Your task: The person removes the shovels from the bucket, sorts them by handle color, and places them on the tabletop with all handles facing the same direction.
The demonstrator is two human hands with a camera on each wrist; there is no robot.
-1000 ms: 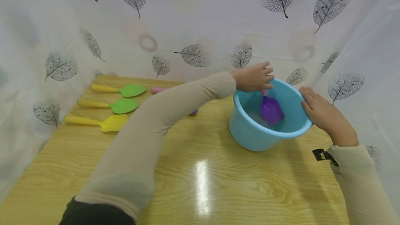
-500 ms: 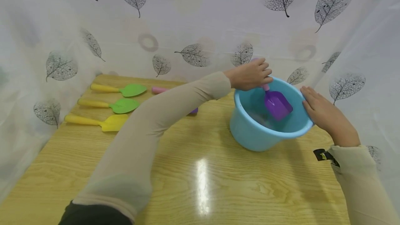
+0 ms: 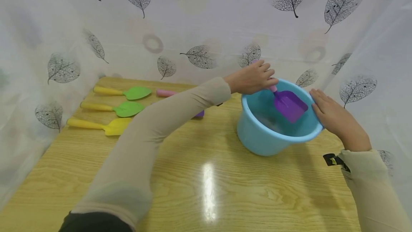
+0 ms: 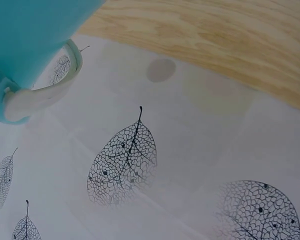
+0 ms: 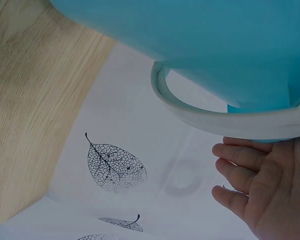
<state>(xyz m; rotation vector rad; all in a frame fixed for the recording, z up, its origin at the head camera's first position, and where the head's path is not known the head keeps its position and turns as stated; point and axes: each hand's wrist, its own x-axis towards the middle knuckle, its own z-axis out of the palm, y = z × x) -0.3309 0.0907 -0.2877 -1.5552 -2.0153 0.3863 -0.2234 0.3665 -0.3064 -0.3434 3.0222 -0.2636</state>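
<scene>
In the head view my left hand (image 3: 252, 78) grips the pink handle of a toy shovel with a purple blade (image 3: 291, 106). The blade slants down and to the right inside the mouth of a light blue plastic bucket (image 3: 264, 140). My right hand (image 3: 341, 119) lies against the bucket's right rim, its fingers extended. From the right wrist, that hand (image 5: 270, 185) shows beside the bucket's white handle (image 5: 205, 117). The left wrist view holds the bucket (image 4: 30, 40) and its handle (image 4: 50, 95), but not the left hand. Something pale and indistinct lies at the bucket's bottom.
On the wooden table (image 3: 257, 192), left, lie two yellow-handled toy shovels with green blades (image 3: 136, 93) (image 3: 128, 109) and a yellow shovel (image 3: 117, 126). Behind my left sleeve, a pink handle (image 3: 165, 93) and a purple edge (image 3: 199, 114) show. A leaf-print curtain (image 3: 209, 17) hangs behind.
My left hand has moved a little left, and the purple blade has swung up and to the right inside the bucket. My right hand and the bucket stay almost in place.
</scene>
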